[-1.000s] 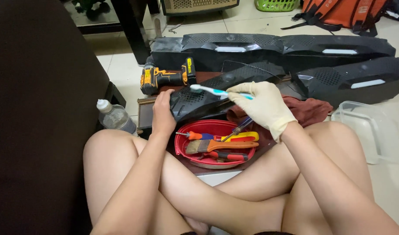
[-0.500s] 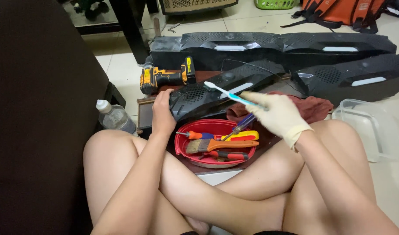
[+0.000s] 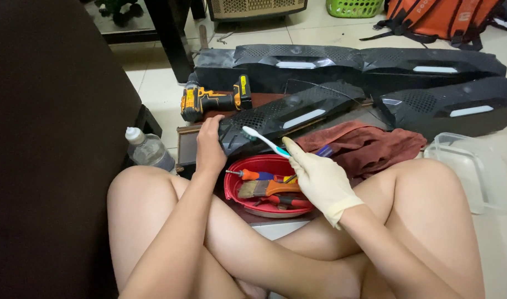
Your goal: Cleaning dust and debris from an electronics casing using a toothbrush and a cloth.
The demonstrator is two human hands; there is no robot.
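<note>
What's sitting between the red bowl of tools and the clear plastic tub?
In the head view, the gloved right hand and a crumpled reddish-brown cloth lie between the red bowl and the clear tub.

Toothbrush (image 3: 264, 142) now lower, leftward.

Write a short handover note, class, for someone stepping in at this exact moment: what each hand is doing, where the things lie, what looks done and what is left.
Left hand: bare, gripping the near end of the black vented panel, steadying it.
Right hand: gloved, holding a toothbrush, bristle head against the panel's near end.
Nearby: red bowl with a paintbrush and screwdrivers, below the panel; brown cloth to its right; cordless drill behind; more black panels at the back.
Done: cannot tell how much is brushed.
Left: likely the rest of this panel, perhaps the others.
</note>
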